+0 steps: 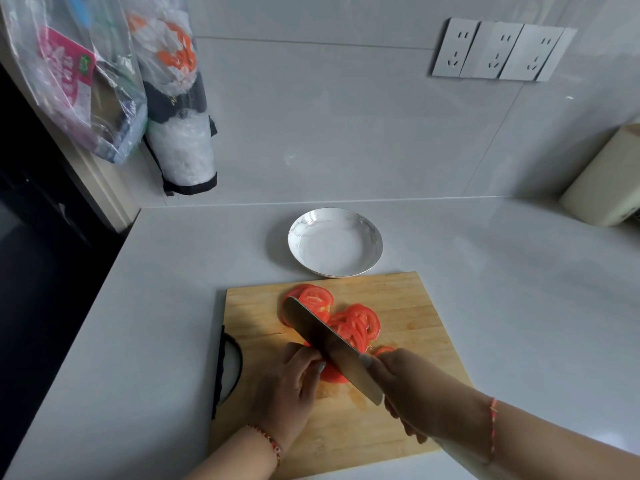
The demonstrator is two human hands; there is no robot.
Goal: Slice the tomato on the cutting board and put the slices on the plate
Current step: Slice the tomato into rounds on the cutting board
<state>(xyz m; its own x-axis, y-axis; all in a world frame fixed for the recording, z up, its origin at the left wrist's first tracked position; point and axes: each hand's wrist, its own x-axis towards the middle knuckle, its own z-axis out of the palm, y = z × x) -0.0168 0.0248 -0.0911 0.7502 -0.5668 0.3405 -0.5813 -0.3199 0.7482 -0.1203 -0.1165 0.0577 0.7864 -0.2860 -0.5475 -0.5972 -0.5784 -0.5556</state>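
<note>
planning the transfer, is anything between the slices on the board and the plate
Nothing visible. The slices lie on the board, and the plate sits just past its far edge, with only bare board and counter between. The knife lies over the slices, not toward the plate.

A home kitchen: a pale surface [485, 271] meets a tiled wall [346, 116] carrying 3 sockets [498, 51], plastic bags [104, 81] hang at the left, and a wooden cutting board [408, 306] lies beside a plate [304, 223].
</note>
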